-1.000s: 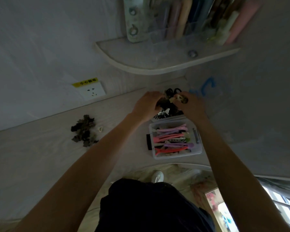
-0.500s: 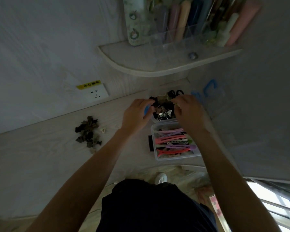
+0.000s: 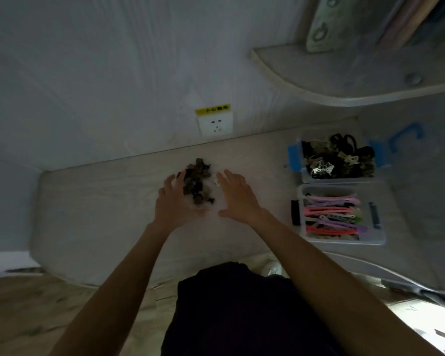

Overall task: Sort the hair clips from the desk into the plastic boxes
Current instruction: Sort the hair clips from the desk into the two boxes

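Now left hand (image 3: 176,201) and right hand (image 3: 238,195) spread, empty, flanking clip pile (image 3: 197,185); pile elongated toward wall.

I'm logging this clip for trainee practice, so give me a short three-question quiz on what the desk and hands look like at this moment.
1. True or false: the left hand and right hand flank the pile of small dark brown hair clips on the pale wooden desk.
2. Which holds the long pink and purple clips?
A. the clear plastic box nearer the person
B. the clear plastic box with blue latches
3. Fill in: the white wall socket has a ______ label above it.

Key: 1 true; 2 A; 3 yellow.
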{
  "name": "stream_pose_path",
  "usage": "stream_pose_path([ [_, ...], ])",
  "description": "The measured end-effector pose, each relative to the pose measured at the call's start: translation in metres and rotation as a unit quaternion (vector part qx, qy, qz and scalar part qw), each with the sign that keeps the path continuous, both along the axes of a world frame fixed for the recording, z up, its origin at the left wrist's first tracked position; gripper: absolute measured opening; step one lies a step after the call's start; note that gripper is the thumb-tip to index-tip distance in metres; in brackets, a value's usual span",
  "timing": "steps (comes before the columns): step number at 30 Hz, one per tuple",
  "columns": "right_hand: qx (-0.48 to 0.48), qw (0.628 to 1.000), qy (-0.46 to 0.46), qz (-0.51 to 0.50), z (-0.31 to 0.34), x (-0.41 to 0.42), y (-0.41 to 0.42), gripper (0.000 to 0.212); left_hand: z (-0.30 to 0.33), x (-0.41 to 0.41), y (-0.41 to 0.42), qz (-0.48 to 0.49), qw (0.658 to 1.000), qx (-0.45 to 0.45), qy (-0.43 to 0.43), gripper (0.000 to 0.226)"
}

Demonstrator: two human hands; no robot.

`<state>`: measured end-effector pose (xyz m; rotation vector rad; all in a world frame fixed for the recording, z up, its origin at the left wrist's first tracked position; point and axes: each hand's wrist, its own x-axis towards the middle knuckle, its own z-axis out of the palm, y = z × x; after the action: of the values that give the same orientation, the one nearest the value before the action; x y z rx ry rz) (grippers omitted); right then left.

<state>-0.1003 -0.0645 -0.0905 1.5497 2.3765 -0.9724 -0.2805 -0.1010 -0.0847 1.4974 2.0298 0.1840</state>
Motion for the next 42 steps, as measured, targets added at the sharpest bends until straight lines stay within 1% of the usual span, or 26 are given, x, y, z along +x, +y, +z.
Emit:
stream_pose_path([
  [2, 0.001, 1.0, -0.02, 0.006, -0.004, -0.015, 0.005, 0.111, -0.005, -0.001, -0.003, -0.027, 0.999, -0.029, 0.021, 0.125],
  [4, 0.012, 1.0, -0.024, 0.004, -0.004, -0.025, 0.005, 0.112, -0.013, 0.0, -0.006, -0.041, 0.999, -0.021, 0.029, 0.115],
  [6, 0.019, 1.0, -0.015, -0.004, -0.005, -0.034, 0.001, 0.109, -0.016, 0.0, -0.005, -0.034, 0.999, 0.0, 0.003, 0.103],
  [9, -0.004, 0.999, 0.017, -0.028, -0.005, -0.044, -0.005, 0.103, -0.017, -0.004, -0.003, -0.035, 0.999, 0.031, -0.027, 0.083],
  [14, -0.013, 0.996, 0.049, -0.07, -0.004, -0.057, 0.001, 0.089, -0.017, -0.014, 0.002, -0.078, 0.993, 0.064, -0.058, 0.063],
  [18, -0.01, 0.992, 0.077, -0.102, -0.003, -0.061, 0.001, 0.074, -0.014, -0.016, 0.005, -0.069, 0.992, 0.055, -0.086, 0.058],
  [21, 0.012, 0.982, 0.115, -0.15, -0.005, -0.062, -0.004, 0.051, -0.014, -0.014, 0.005, -0.066, 0.991, 0.049, -0.101, 0.058],
  [22, 0.015, 0.978, 0.128, -0.162, -0.005, -0.062, -0.006, 0.047, -0.014, -0.014, 0.005, -0.065, 0.991, 0.047, -0.103, 0.059],
  [23, 0.008, 0.974, 0.144, -0.173, -0.006, -0.063, -0.007, 0.047, -0.015, -0.013, 0.005, -0.064, 0.991, 0.045, -0.105, 0.059],
  [26, -0.036, 0.96, 0.199, -0.193, -0.004, -0.065, -0.007, 0.06, -0.016, -0.011, 0.003, -0.048, 0.991, 0.036, -0.119, 0.055],
  [28, -0.057, 0.957, 0.212, -0.19, -0.004, -0.065, -0.005, 0.062, -0.015, -0.01, 0.002, -0.036, 0.99, 0.033, -0.135, 0.052],
  [31, -0.058, 0.965, 0.185, -0.176, -0.006, -0.062, -0.001, 0.056, -0.014, -0.01, 0.001, -0.023, 0.987, 0.036, -0.155, 0.046],
  [36, -0.043, 0.961, 0.171, -0.215, -0.014, -0.06, 0.005, 0.033, -0.014, -0.012, 0.0, 0.007, 0.983, 0.022, -0.185, 0.042],
  [38, -0.038, 0.962, 0.17, -0.211, -0.016, -0.061, 0.006, 0.033, -0.013, -0.013, 0.001, 0.018, 0.982, 0.017, -0.188, 0.041],
  [42, -0.048, 0.962, 0.179, -0.199, -0.011, -0.061, 0.006, 0.034, -0.007, -0.012, 0.001, 0.055, 0.973, 0.008, -0.222, 0.036],
])
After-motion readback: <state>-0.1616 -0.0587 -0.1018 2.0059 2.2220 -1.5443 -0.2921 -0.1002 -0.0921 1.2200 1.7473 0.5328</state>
